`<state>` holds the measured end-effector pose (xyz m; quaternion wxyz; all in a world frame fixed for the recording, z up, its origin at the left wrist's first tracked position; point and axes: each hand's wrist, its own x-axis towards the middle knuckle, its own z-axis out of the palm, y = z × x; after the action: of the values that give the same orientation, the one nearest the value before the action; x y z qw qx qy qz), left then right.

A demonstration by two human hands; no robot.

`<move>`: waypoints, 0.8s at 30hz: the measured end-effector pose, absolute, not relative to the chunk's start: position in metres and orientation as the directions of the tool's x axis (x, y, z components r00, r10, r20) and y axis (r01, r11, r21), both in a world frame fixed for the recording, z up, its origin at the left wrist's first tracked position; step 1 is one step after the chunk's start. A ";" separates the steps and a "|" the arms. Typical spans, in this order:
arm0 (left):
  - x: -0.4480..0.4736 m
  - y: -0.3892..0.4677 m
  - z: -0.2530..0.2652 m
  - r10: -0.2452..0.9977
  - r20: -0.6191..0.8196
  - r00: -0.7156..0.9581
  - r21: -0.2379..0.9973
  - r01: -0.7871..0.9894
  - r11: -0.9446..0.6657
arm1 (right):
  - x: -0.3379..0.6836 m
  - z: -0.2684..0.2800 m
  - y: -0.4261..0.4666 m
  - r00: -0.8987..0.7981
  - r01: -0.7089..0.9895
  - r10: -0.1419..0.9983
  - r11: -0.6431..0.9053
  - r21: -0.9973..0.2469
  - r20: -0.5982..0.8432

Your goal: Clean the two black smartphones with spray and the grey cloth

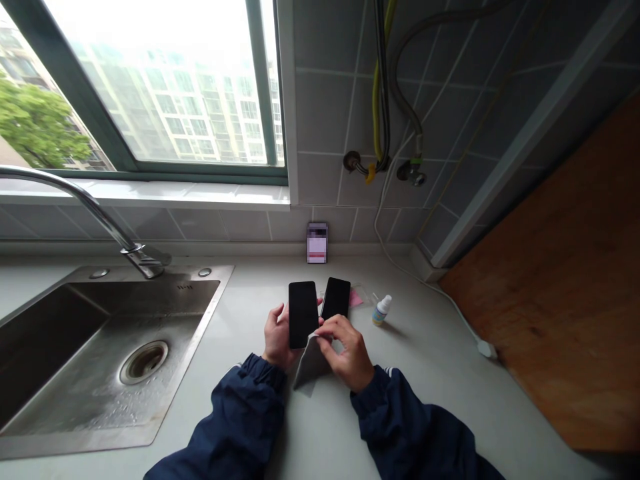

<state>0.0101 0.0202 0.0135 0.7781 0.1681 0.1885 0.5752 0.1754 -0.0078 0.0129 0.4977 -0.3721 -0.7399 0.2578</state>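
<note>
My left hand (278, 337) is wrapped round a black smartphone (303, 313), its dark screen facing me above the counter. Between the thumb and fingers of my right hand (347, 350) hangs a grey cloth (311, 365), pinched at its top corner near the phone's lower right edge. A second black phone (336, 298) lies just behind my right fingers, which hide its lower end. Beside it, a pink piece (355, 297) and some clear plastic show in part. Off to the right stands a small white-capped bottle (381, 311) with a blue and yellow label.
Against the tiled wall leans another phone (317, 244) with a lit screen. A steel sink (193, 353) with a curved faucet (107, 223) is set into the counter on the left. A white cable (425, 281) runs to a plug (487, 349) near the wooden panel (555, 287) at right.
</note>
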 end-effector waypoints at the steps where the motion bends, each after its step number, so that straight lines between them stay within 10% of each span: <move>1: 0.011 0.019 0.013 0.953 -0.095 0.287 0.466 -0.833 0.297 | 0.175 0.013 -0.007 -0.213 0.301 0.812 0.583 -0.755 0.543; 17: 0.035 0.000 0.011 0.828 -0.185 0.530 0.567 -0.630 0.530 | 0.194 0.013 0.008 0.083 0.626 0.692 0.523 -0.578 0.717; 24: 0.029 0.007 0.011 0.882 -0.202 0.426 0.532 -0.708 0.464 | 0.187 0.013 -0.004 -0.070 0.595 0.661 0.628 -0.501 0.747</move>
<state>0.0291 0.0070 0.0112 0.8233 0.1870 0.2323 0.4830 0.1872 -0.0044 0.0129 0.5295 -0.4299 -0.7306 0.0313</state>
